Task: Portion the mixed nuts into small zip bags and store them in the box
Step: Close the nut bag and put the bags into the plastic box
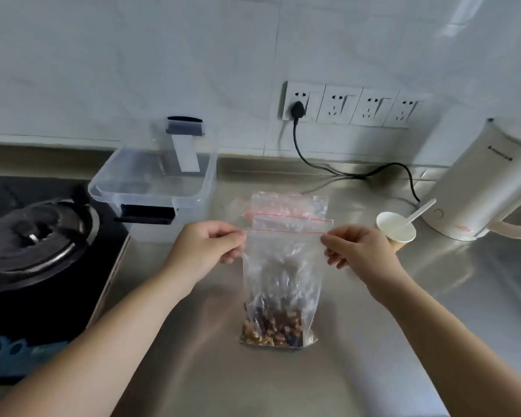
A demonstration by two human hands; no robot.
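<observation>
Here, left hand (206, 246) & right hand (360, 251) each pinch a top corner of the zip bag (283, 266), held upright over the counter (373, 341) w/ mixed nuts (272, 328) at its bottom. Clear box (154, 188) sits open behind-left; more bags (286, 206) lie just behind.

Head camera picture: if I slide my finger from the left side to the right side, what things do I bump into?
Pot lid → clear box → left hand → bag of nuts → right hand → paper cup → kettle.

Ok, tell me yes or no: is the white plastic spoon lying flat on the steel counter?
No, the white plastic spoon stands tilted in the white paper cup, beside the white electric kettle.
</observation>
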